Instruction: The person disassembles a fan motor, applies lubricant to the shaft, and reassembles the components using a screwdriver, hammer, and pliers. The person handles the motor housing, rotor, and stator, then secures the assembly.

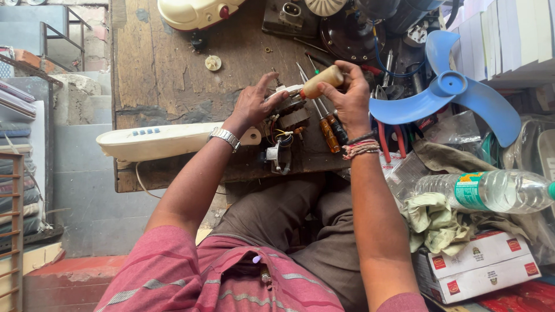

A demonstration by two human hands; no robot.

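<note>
My left hand [253, 105] rests on a small fan motor [289, 115] with loose wires, holding it down on the worn wooden table [167, 75]. My right hand [350, 98] is shut on a screwdriver with a pale wooden handle [322, 80], whose tip points left into the motor top. A white fan control housing [156, 141] lies on the table by my left wrist. Two amber-handled screwdrivers [330, 130] lie just under my right hand.
A blue fan blade [457, 92] lies at the right, with red-handled pliers [386, 141] beside it. A plastic water bottle [491, 190], crumpled rags [436, 222] and white boxes [483, 266] sit at lower right. A cream casing [193, 13] and dark motor parts [352, 34] crowd the far edge.
</note>
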